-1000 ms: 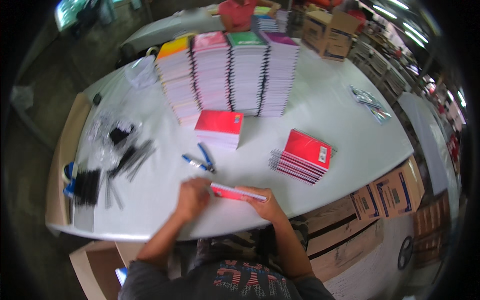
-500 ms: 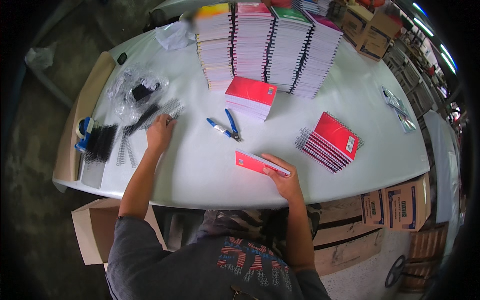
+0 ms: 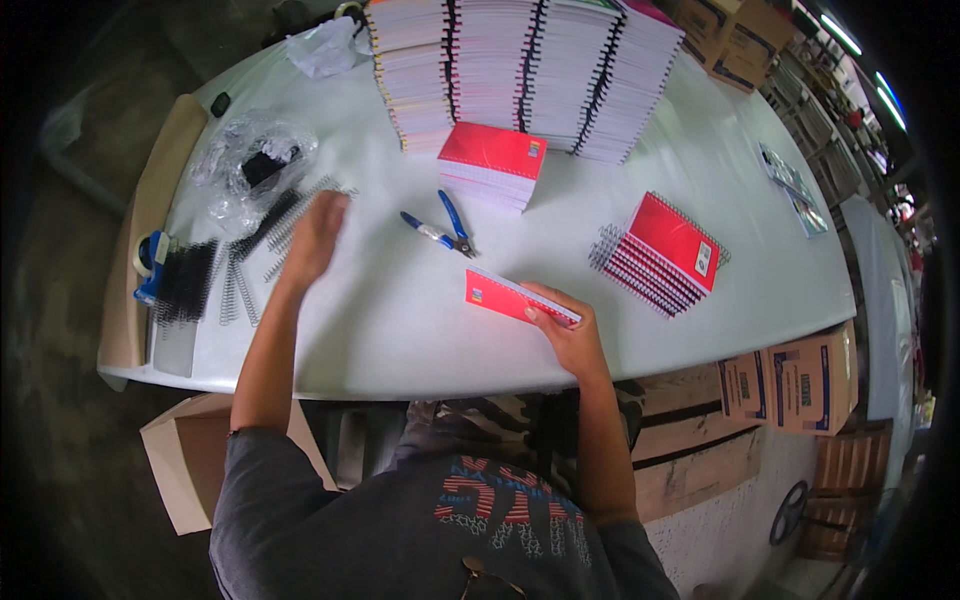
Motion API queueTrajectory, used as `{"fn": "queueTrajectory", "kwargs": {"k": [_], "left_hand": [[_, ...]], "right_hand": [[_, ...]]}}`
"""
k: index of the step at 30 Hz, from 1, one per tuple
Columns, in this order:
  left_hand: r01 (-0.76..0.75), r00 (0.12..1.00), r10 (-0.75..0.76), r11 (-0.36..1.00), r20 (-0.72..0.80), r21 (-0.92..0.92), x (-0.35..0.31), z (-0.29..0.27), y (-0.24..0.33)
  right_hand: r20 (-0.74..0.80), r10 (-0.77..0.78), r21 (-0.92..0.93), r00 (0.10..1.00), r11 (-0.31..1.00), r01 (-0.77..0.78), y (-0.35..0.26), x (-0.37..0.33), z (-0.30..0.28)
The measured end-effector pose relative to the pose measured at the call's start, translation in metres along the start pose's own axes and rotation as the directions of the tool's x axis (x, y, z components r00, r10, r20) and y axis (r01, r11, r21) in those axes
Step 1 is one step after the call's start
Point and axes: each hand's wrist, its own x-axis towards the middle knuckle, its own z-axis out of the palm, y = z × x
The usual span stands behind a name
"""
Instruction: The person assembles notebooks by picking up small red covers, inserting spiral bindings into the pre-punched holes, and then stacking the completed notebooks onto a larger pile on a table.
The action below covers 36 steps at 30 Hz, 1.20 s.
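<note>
My right hand (image 3: pixel 566 330) grips a thin red-covered notebook (image 3: pixel 497 296), tilted on its edge with the cover toward me. My left hand (image 3: pixel 316 240) is over the near side of some loose spiral binding coils (image 3: pixel 285 232); its fingers are smeared, and whether a coil is in them I cannot make out. Between the hands, farther back, a pair of blue-handled cutters (image 3: pixel 442 232) lies with its handles spread. Behind the cutters stands a stack of red-covered notebooks (image 3: pixel 490 160). On the right is a pile of red notebooks (image 3: pixel 668 250) with spiral coils along their edges.
Tall stacks of bound notebooks (image 3: pixel 500 80) rise at the back. On the left are a crumpled clear plastic bag (image 3: pixel 225 165), black coils (image 3: pixel 187 280) and a blue tape dispenser (image 3: pixel 151 265). Flat packages (image 3: pixel 792 190) lie near the right edge. An open carton (image 3: pixel 190 450) sits below the table.
My left hand has lifted slightly and shifted a little away from the coils, blurring as it moves. My right hand keeps the notebook in nearly the same place. The whole view has tilted a bit.
</note>
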Motion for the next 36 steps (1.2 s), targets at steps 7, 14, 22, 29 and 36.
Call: {"fn": "queueTrajectory", "kwargs": {"k": [7,14,22,29,36], "left_hand": [[0.126,0.807,0.103,0.932,0.581,-0.34,-0.062,0.043,0.096],[0.171,0.831,0.049,0.925,0.555,-0.338,-0.052,0.059,0.089],[-0.129,0.818,0.35,0.885,0.457,-0.447,-0.031,0.038,0.121],[-0.633,0.649,0.489,0.772,0.583,0.058,-0.023,0.034,0.138],[-0.688,0.613,0.408,0.698,0.677,0.202,-0.034,0.034,0.152]], "right_hand": [[-0.017,0.022,0.077,1.0,0.997,-0.021,0.008,0.0,0.002],[0.014,0.023,0.076,1.0,0.997,-0.024,0.009,0.0,0.0],[0.025,-0.047,0.041,0.999,0.998,0.046,0.008,0.001,-0.001],[-0.001,-0.138,-0.044,0.99,0.99,0.137,0.006,-0.001,-0.005],[0.061,-0.113,0.043,0.992,0.993,0.11,0.003,-0.002,-0.005]]}}
